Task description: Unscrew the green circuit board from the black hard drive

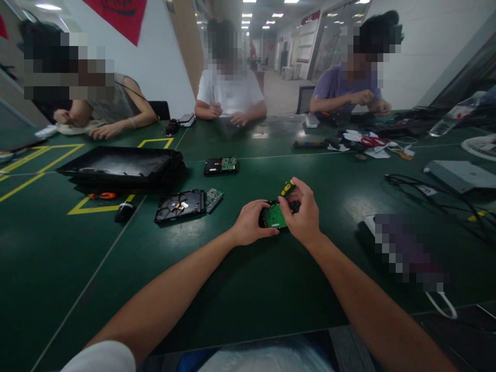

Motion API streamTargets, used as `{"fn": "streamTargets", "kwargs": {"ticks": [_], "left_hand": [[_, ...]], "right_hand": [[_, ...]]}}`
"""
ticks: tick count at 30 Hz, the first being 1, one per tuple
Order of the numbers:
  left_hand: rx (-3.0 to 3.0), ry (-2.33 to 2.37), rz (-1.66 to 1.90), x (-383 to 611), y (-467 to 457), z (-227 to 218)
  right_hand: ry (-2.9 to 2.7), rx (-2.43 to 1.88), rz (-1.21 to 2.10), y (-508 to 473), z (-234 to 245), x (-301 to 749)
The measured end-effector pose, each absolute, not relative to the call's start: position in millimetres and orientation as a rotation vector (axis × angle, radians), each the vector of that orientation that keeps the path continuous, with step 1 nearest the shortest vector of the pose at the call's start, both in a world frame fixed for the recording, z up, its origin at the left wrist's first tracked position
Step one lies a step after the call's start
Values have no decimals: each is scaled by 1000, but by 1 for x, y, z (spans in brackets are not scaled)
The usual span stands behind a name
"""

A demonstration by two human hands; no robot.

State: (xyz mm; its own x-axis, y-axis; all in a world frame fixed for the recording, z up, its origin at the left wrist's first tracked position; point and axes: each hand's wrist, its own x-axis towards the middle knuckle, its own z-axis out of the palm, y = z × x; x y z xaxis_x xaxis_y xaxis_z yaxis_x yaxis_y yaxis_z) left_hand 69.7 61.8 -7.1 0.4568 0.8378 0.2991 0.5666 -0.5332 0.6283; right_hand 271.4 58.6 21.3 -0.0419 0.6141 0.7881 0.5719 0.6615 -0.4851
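Note:
In front of me a hard drive [274, 216] lies on the green table, its green circuit board facing up. My left hand [248, 223] is closed around the drive's left side, thumb along the near edge. My right hand [305, 214] grips a small yellow-and-black screwdriver [288, 188] over the drive's right end; the screwdriver's tip is hidden by the fingers. To the left sits another drive casing [180, 205], dark side up, with a loose circuit board [214, 199] against its right end. Farther back rests one more hard drive [220, 166] with part of its green board showing.
A stack of black flat panels [124, 168] and a computer mouse [124, 212] occupy the left. On the right are black cables [418, 188], a grey metal box [463, 175] and a plastic bottle [455, 114]. Three people sit across the table.

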Motion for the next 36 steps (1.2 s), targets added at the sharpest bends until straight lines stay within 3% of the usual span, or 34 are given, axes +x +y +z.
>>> {"fn": "streamTargets", "kwargs": {"ticks": [36], "left_hand": [[2256, 1172, 825, 70, 62, -6]], "right_hand": [[-1762, -913, 156, 56, 22, 271]]}}
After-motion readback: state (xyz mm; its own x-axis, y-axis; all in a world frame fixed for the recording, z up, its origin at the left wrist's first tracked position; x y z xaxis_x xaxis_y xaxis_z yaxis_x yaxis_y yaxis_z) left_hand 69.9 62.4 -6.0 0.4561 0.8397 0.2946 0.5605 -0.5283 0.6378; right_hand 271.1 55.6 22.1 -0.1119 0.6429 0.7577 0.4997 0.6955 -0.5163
